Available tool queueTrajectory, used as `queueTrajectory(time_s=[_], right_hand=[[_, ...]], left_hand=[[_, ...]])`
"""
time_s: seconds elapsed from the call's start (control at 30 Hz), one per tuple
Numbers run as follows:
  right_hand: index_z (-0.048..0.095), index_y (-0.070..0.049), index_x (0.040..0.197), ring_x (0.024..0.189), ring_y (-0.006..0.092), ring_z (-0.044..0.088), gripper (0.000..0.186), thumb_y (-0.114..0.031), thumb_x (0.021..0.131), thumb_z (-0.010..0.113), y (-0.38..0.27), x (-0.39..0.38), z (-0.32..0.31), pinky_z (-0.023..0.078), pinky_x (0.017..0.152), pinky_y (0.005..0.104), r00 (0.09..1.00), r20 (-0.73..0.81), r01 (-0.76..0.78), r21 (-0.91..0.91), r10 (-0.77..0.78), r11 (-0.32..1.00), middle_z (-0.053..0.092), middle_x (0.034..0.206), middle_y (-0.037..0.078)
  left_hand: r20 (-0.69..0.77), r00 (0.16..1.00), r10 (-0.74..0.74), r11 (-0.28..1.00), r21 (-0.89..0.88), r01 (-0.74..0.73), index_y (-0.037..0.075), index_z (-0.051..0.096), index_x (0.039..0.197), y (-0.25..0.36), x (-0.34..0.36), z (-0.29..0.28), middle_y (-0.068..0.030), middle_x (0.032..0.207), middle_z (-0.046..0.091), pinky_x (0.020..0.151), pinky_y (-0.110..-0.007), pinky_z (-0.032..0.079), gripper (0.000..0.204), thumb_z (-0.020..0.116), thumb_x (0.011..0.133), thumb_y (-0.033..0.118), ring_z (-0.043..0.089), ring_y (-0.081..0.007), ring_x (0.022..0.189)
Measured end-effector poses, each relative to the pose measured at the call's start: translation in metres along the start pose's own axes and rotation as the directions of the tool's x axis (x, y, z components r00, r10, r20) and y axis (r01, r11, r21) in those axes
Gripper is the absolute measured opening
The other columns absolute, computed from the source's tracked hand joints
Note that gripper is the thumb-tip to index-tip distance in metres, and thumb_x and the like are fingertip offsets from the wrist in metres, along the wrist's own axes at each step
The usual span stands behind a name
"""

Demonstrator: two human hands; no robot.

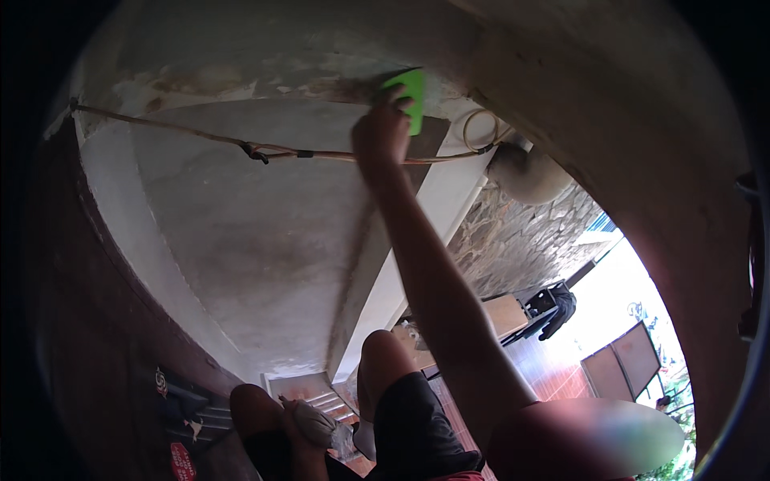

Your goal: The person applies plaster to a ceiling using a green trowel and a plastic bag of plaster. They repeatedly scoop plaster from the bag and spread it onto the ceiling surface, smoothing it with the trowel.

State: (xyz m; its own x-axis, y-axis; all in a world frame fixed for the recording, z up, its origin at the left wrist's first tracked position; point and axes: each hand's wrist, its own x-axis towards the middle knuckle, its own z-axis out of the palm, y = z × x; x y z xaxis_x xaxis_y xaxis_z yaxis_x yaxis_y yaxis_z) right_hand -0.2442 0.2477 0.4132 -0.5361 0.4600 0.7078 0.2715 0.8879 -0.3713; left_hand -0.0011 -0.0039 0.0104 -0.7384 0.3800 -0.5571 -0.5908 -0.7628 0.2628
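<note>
My right hand (383,138) is raised on an outstretched arm, fingers closed on a flat green plastic scraper (415,104). The scraper's upper edge lies at the patchy, stained band of wall (305,86) along the top. Just behind my wrist, a tan cable (329,155) bound with black tape crosses the plaster surface. Low down, beside my bent knee, my left hand (295,433) is closed around a crumpled greyish bag-like bundle (314,423). What the bundle contains is hidden.
The cable ends in a loop (481,130) near a rounded pot-like object (531,172). A stone wall (505,232), a wooden table (505,314) and a dark chair-like item (553,309) stand to the right. Slatted steps (325,401) show below. A brown gate panel (624,365) is outside.
</note>
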Motion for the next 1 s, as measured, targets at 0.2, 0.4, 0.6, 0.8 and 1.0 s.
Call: queueTrajectory(time_s=[0.2, 0.4, 0.6, 0.8, 1.0], right_hand=[[0.023, 0.015, 0.142, 0.092, 0.0441, 0.065, 0.074, -0.003, 0.077, 0.054, -0.036, -0.044, 0.003, 0.056, 0.082, 0.0444, 0.975, -0.075, 0.216, 0.117, -0.208, 0.969, 0.056, 0.107, 0.038], [0.024, 0.012, 0.143, 0.089, 0.0435, 0.066, 0.07, 0.002, 0.078, 0.05, 0.031, -0.045, -0.066, 0.054, 0.084, 0.0482, 0.989, -0.059, 0.148, 0.195, -0.139, 0.97, 0.064, 0.106, 0.029], [0.037, 0.003, 0.14, 0.123, 0.0439, 0.05, 0.058, -0.003, 0.085, 0.052, 0.056, 0.008, -0.024, 0.049, 0.095, 0.0497, 0.947, -0.226, 0.208, -0.104, -0.227, 0.972, 0.045, 0.139, 0.027], [0.039, 0.002, 0.138, 0.125, 0.0464, 0.046, 0.056, -0.005, 0.085, 0.055, 0.062, -0.017, 0.029, 0.05, 0.094, 0.053, 0.874, -0.298, 0.328, -0.22, -0.383, 0.919, 0.042, 0.14, 0.027], [0.038, -0.001, 0.142, 0.124, 0.0422, 0.05, 0.061, 0.0, 0.083, 0.052, 0.07, -0.042, 0.012, 0.05, 0.095, 0.0506, 0.886, -0.228, 0.397, -0.082, -0.405, 0.914, 0.043, 0.143, 0.024]], left_hand=[[-0.035, 0.999, 0.024, 1.0, 0.01, -0.024, 0.016, 0.059, 0.085, -0.006, 0.0, -0.002, -0.002, 0.075, 0.06, 0.061, -0.036, 0.054, 0.022, 0.059, 0.084, 0.039, 0.062, -0.0214, 0.066], [-0.082, 0.996, -0.034, 0.998, 0.05, 0.038, 0.016, 0.057, 0.083, -0.003, -0.001, -0.002, -0.0024, 0.073, 0.059, 0.059, -0.037, 0.054, 0.024, 0.059, 0.083, 0.04, 0.061, -0.022, 0.064], [-0.104, 0.994, -0.042, 0.991, 0.126, 0.055, 0.015, 0.054, 0.09, -0.003, 0.005, -0.003, -0.0017, 0.074, 0.052, 0.059, -0.036, 0.051, 0.027, 0.058, 0.084, 0.041, 0.056, -0.0206, 0.063], [-0.202, 0.979, -0.017, 0.989, 0.14, 0.046, 0.015, 0.052, 0.093, -0.017, 0.011, -0.005, -0.0036, 0.082, 0.054, 0.066, -0.037, 0.051, 0.031, 0.058, 0.084, 0.044, 0.057, -0.0211, 0.072], [-0.084, 0.995, -0.062, 0.986, 0.15, 0.075, 0.015, 0.054, 0.095, -0.013, 0.019, -0.024, -0.0055, 0.09, 0.056, 0.071, -0.041, 0.051, 0.032, 0.055, 0.084, 0.045, 0.058, -0.024, 0.081]])
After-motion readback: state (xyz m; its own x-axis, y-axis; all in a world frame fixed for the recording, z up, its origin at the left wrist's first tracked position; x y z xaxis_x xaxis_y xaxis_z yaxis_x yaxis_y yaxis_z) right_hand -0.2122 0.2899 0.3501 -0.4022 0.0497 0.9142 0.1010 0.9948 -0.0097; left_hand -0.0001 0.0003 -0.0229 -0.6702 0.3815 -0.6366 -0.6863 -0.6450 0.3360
